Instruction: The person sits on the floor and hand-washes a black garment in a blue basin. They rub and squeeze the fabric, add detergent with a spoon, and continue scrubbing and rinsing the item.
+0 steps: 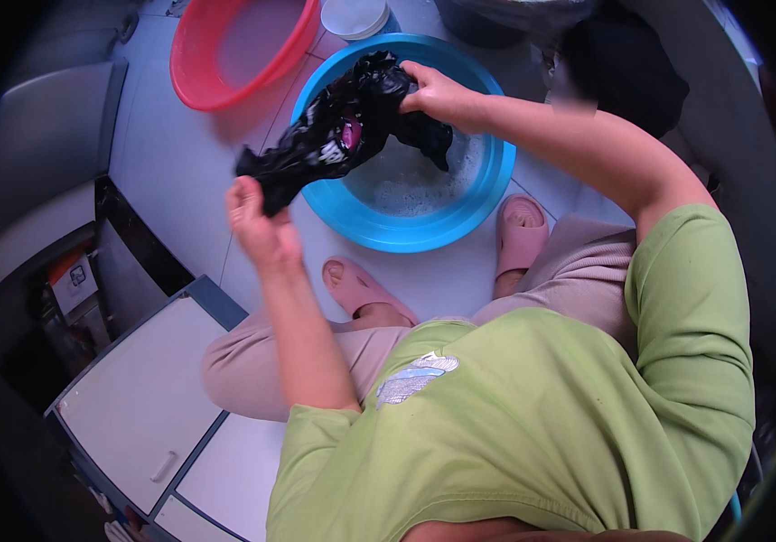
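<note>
Stretched between my two hands is a wet black garment (313, 142) with a pink and white print. My left hand (262, 227) grips its lower left end, out past the rim of a blue plastic basin (401, 237). At the garment's upper right end, my right hand (439, 95) pinches the bunched cloth above the basin. A loose black flap hangs down from there over the sudsy water (415, 186) inside. Which part of the garment each hand holds cannot be made out.
A red basin (191, 85) with cloudy water stands at the upper left, a white-rimmed bucket (357, 20) beside it. My feet in pink slippers (368, 291) flank the blue basin's near side. A white cabinet (144, 406) is at my left; a dark bundle (622, 74) lies upper right.
</note>
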A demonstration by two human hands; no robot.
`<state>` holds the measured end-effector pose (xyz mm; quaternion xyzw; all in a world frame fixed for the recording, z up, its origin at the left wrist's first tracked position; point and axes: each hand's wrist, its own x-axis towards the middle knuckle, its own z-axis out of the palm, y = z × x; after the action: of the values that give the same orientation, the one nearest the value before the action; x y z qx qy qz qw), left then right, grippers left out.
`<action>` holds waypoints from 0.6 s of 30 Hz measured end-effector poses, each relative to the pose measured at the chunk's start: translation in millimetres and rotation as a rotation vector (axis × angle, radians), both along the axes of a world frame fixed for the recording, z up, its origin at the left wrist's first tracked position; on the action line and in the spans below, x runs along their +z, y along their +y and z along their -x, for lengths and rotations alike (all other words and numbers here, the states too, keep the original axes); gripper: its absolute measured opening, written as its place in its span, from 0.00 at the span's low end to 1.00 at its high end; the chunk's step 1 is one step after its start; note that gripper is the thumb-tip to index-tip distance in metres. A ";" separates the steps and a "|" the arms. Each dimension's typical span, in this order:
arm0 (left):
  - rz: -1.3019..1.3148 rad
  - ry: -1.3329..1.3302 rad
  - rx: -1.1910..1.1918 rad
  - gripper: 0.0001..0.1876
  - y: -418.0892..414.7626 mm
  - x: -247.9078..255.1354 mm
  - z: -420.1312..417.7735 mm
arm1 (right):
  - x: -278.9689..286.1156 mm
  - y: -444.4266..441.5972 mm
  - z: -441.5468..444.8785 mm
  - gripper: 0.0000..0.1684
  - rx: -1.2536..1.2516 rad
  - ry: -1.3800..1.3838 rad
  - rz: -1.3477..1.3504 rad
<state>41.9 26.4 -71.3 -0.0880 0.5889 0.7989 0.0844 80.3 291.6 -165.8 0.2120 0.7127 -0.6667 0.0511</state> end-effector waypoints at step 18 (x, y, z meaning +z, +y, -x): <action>-0.655 -0.472 -0.292 0.16 42.2 -134.7 -63.9 | 25.4 -99.1 -59.4 0.16 0.432 0.978 -0.765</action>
<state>105.8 68.6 -206.0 -0.1525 0.2748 0.8815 0.3525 139.7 192.4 -140.4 -0.2600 0.8670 -0.3608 -0.2249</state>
